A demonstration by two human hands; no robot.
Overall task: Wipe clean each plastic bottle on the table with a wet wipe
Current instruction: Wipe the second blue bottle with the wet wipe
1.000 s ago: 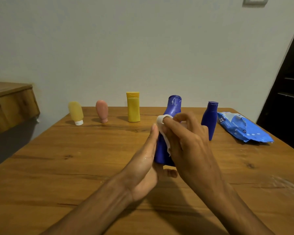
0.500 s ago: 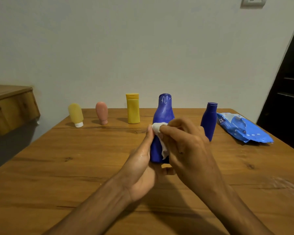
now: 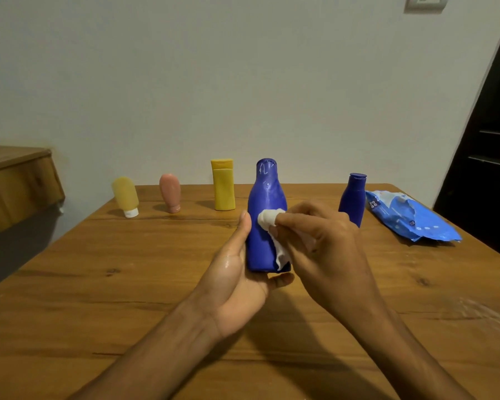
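**Near edge.** Both forearms are being extended from the lower frame over the desk [image 3: 98, 284], and broad stretches of wood grain are being left exposed on either side of them.

**Centre.** The left grip [image 3: 237, 284] is being turned palm-up and cupped. The large blue bottle [image 3: 264, 203] is being grasped upright in it, with the thumb being laid along the bottle's left flank and one fingertip showing beneath the base. The right grip [image 3: 324, 249] is being clenched on the wet wipe [image 3: 267, 217]. The wipe is being wrapped over a fingertip and pressed against the bottle's mid-body, and its loose end is trailing toward the base.

**Right.** The small blue bottle [image 3: 354, 197] is being partly hidden behind the right knuckles. The blue wipe packet [image 3: 410, 220] is lying just beside it, near the desk's right edge, which is being bordered by a dark doorway [image 3: 488, 140].

**Far left.** The yellow bottle [image 3: 223, 186], the pink tube [image 3: 170, 192] and the pale yellow tube [image 3: 125, 196] are standing in a row, well apart from both grips. They are near the far edge, which is being met by the wall [image 3: 185, 82]. A wooden ledge [image 3: 15, 183] is projecting beyond the desk's left edge.
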